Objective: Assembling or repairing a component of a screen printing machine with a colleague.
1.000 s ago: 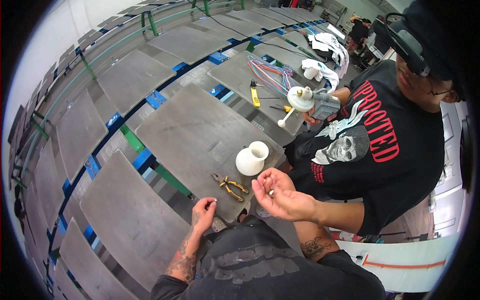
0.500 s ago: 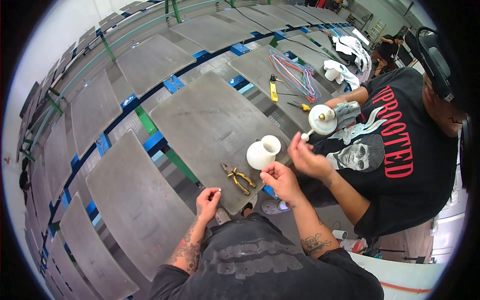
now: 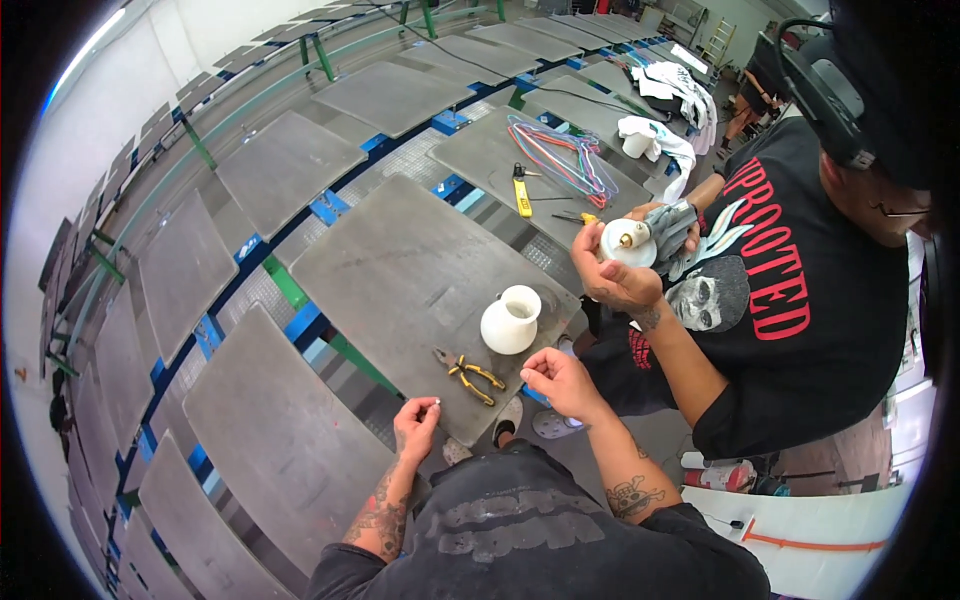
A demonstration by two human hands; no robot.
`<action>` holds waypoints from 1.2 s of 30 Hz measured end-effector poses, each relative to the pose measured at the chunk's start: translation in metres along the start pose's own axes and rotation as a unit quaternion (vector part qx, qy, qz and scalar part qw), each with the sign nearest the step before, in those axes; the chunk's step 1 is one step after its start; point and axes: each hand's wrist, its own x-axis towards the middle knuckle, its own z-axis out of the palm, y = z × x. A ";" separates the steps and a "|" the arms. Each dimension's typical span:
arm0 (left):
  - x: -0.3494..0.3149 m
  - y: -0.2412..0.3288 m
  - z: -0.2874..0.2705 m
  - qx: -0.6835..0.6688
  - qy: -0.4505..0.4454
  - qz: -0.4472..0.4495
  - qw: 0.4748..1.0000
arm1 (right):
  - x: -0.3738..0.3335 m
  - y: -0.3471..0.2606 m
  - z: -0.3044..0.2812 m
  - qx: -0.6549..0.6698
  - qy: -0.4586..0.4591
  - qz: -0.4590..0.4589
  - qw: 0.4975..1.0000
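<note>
My left hand is at the near edge of the grey board, its thumb and forefinger pinched on a tiny white piece too small to name. My right hand is closed in a pinch just right of the pliers; whatever it holds, if anything, cannot be made out. Pliers with yellow-and-black handles lie on the board between my hands. Behind my right hand stands a white, open-necked plastic container. A co-worker on the right grips a white round part with a brass fitting, attached to something grey.
A neighbouring board bears a yellow cutter-like tool, a small yellow-handled tool and a tangle of coloured hangers. White cloth lies beyond. Rows of grey boards on blue arms surround me. The co-worker stands close on my right.
The co-worker's nearer hand has come up around the white round part, which now sits lower and closer to their body. My hands keep their pinched poses; the view has shifted slightly.
</note>
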 end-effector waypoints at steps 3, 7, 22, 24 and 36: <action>0.000 -0.002 -0.001 0.007 -0.004 0.008 1.000 | 0.000 0.009 0.004 0.016 0.011 -0.008 1.000; -0.001 0.000 -0.002 0.016 0.002 0.014 1.000 | 0.001 0.002 0.011 0.013 0.016 -0.010 1.000; 0.007 -0.001 -0.002 -0.011 0.001 0.007 1.000 | 0.000 -0.004 0.015 -0.016 0.025 0.010 1.000; 0.008 -0.002 -0.002 -0.008 0.002 0.004 1.000 | -0.002 -0.011 0.012 -0.019 0.043 -0.014 0.999; 0.008 -0.009 -0.003 -0.002 0.001 0.017 1.000 | -0.017 -0.142 -0.017 -0.131 0.198 -0.358 0.903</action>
